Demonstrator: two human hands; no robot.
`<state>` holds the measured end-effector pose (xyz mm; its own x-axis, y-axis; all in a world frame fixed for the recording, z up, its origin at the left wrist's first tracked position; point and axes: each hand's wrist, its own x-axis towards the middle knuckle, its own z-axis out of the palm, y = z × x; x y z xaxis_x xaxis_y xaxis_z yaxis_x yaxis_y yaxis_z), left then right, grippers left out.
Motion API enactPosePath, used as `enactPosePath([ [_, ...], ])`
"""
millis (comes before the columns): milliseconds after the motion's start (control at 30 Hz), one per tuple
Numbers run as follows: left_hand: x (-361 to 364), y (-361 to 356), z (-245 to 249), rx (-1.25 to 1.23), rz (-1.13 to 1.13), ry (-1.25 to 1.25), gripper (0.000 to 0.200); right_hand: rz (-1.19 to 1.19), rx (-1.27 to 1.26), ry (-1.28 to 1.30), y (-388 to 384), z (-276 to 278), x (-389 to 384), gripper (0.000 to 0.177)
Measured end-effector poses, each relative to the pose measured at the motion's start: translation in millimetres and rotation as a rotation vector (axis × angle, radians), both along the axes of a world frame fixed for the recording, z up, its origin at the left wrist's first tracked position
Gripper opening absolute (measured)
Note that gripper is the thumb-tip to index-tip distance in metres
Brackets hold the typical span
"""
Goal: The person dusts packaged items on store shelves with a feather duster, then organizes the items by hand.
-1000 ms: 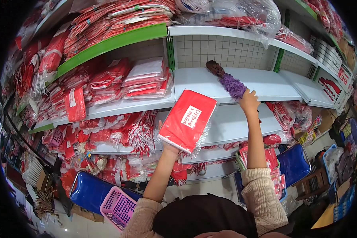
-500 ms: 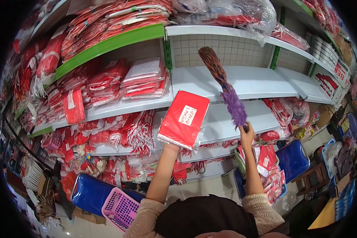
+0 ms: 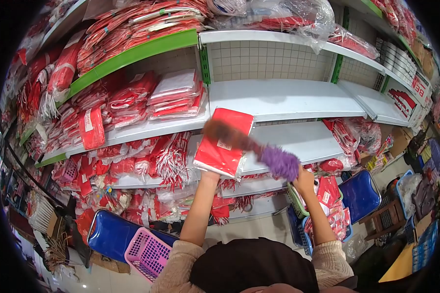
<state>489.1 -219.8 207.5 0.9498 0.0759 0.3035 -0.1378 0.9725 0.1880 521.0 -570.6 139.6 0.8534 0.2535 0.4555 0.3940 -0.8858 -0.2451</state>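
Note:
From below, my left hand point(image 3: 210, 177) holds a plastic-wrapped packet of folded red and white cloth point(image 3: 220, 155). Its white label is mostly covered. A feather duster point(image 3: 280, 163), purple near the handle and brown toward the tip, is gripped in my right hand point(image 3: 304, 180). The duster's brown end is blurred by motion and lies across the packet's face in this view. Behind both hands runs the grey-white lower shelf point(image 3: 298, 141).
Stacked red and white packets point(image 3: 173, 95) fill the left shelves. A pink basket point(image 3: 146, 254) stands on a blue chair point(image 3: 110, 234) at lower left. At right are a basket of red packets point(image 3: 327, 210), another blue chair point(image 3: 361, 198) and a printed carton point(image 3: 401, 97).
The feather duster has swung left and down from upright, so its brown end now overlaps the packet. My left hand and the packet have barely moved.

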Motion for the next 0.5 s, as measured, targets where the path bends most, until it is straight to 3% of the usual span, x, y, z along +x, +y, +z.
enactPosePath([
  [133,-2,-4,1,0.007,0.004,0.017,0.057,-0.156,0.243,0.008,9,16,2,0.036],
  [233,-7,-6,0,0.006,0.012,0.045,0.057,0.182,0.268,-0.126,-4,0,5,0.035],
  [333,-14,-8,0,0.006,0.029,0.068,0.057,0.388,0.085,-0.316,-1,12,-4,0.037],
  [433,-14,-9,4,-0.002,0.038,0.089,0.057,0.227,0.015,-0.264,-1,-3,5,0.039],
  [500,-14,-9,9,-0.008,0.047,0.09,0.057,-0.002,0.069,-0.074,10,7,5,0.042],
])
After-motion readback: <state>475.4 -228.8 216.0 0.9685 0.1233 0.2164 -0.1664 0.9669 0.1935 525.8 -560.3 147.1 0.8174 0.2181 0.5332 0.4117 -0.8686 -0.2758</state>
